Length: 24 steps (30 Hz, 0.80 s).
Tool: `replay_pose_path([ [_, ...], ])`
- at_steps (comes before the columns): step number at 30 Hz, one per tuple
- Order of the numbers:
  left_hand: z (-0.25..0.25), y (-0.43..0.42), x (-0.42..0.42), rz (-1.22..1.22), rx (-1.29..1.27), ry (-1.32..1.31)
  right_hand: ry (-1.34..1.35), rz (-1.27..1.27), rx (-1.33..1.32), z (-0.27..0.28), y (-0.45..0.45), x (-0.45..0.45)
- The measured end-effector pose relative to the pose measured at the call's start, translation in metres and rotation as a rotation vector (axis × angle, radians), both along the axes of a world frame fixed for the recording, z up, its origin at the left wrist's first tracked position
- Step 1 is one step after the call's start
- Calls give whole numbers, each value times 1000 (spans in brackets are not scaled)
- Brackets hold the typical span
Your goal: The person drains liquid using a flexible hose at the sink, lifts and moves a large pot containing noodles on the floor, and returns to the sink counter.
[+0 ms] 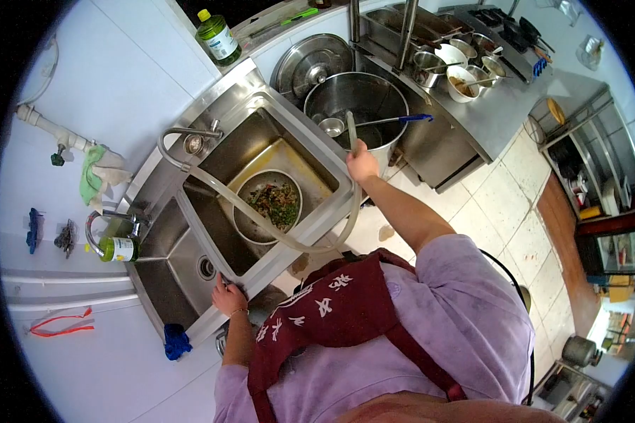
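My right hand [363,163] is closed round the end part of a pale hose [289,243], which runs from the curved tap [190,132] over the large sink. The hose's end points into a tall steel pot [395,106] beside the sink. A ladle with a blue-tipped handle [395,118] lies across that pot. My left hand [228,295] rests on the front rim of the small sink [164,261], its fingers apart and nothing seen in them. In the large sink [289,144] sits a round bowl [241,224] of chopped green and red food [271,204].
A big round lid [296,67] leans behind the pot. Bowls and small pots [462,83] stand on the steel counter [497,120] at the right. Bottles stand by the wall [219,42] and small tap [120,248]. A blue cloth [177,341] hangs at the sink corner.
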<state>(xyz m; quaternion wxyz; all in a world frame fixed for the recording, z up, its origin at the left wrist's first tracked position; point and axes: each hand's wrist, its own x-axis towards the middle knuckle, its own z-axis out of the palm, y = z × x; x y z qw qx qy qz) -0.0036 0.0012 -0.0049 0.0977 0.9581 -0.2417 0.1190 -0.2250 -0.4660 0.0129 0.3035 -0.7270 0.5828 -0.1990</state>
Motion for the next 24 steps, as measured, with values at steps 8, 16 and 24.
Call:
replay_pose_path([
  [8,6,-3,-3,7,-3,30,6,9,3,3,1,-1],
  [16,6,-2,-3,12,1,33,5,1,-6,0,0,0],
  [24,3,-1,-2,29,8,44,19,-2,14,0,0,0],
])
